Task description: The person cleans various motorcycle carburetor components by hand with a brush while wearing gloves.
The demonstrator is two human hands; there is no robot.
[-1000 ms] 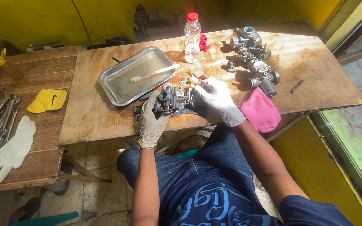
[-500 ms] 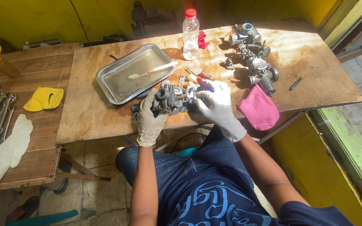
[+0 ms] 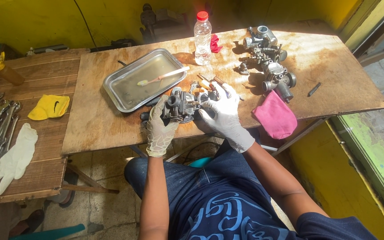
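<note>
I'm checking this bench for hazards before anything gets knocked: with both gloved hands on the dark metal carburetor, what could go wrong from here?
1. The dark metal carburetor sits near the plywood board's front edge; if the left hand or right hand slips, it could drop.
2. The shallow steel tray of liquid lies beside the left hand; a bump might spill it.
3. The small loose parts could roll away.

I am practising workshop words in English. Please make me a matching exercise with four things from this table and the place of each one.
Things:
1. brush
2. bottle
3. pink cloth
4. carburettor

Places:
A. at the table's near edge, on the right
B. between the two gloved hands
C. in the metal tray
D. upright at the far side of the table

Pairs: 1-C, 2-D, 3-A, 4-B
</note>
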